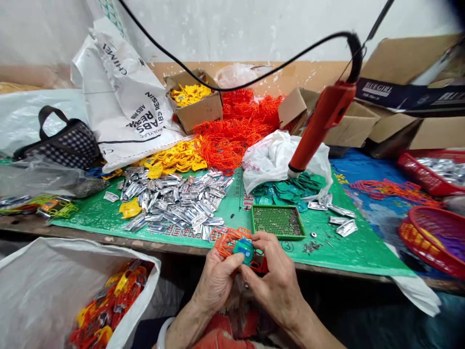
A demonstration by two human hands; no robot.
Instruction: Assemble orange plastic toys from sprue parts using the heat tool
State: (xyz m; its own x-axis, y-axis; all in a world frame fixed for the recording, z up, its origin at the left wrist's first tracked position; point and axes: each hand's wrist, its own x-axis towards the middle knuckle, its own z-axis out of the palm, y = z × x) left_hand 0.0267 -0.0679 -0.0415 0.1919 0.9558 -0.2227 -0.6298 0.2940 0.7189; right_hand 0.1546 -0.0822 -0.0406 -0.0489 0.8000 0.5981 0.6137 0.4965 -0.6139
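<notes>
Hands meet at the counter's (254, 264) front edge: the left hand (214, 283) and right hand (278, 286) both have their fingers clamped on a small teal plastic piece (244, 248) pressed into an orange plastic frame (228, 241). Just beyond sits a green tray of screws (278, 221); silver foil packets (174, 201) lie piled to the left, and an orange electric screwdriver (319, 123) hangs above.

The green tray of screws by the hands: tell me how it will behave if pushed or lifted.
The green tray looks shallow and flat-bottomed, so it should slide on the mat rather than tip. It holds many small loose screws, so it is probably heavy for its size. Tilted while lifted, the screws would likely spill over the low rim.
</notes>
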